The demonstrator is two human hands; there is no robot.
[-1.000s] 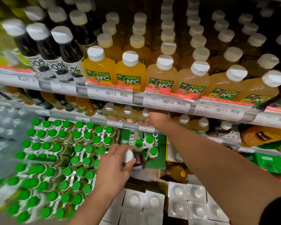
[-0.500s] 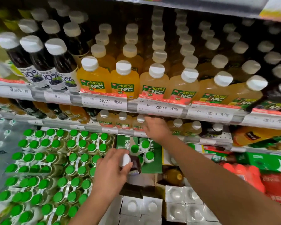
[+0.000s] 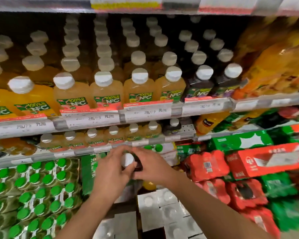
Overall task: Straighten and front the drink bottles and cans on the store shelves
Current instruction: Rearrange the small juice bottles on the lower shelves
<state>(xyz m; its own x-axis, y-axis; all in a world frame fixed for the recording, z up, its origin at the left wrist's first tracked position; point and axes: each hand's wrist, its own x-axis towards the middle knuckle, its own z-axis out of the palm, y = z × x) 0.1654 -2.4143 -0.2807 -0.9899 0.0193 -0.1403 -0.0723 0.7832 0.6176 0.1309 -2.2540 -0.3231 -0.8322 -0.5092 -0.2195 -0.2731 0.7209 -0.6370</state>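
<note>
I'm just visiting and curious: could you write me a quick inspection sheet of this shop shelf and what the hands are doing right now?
Surface: shelf rail with price tags, rows fronted.
Job's things: dark bottle with white cap, held between both hands; NFC juice bottles upright above.
Clutter: green-capped bottles lower left; red packs right; white cartons below.
Grippers: left hand and right hand, fingers curled round the bottle.
Cables: nothing seen.
Surroundings: more stocked shelves, blurred.

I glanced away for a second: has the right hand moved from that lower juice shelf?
Yes. The right hand has come down from the shelf edge to the dark white-capped bottle, opposite the left hand.
</note>
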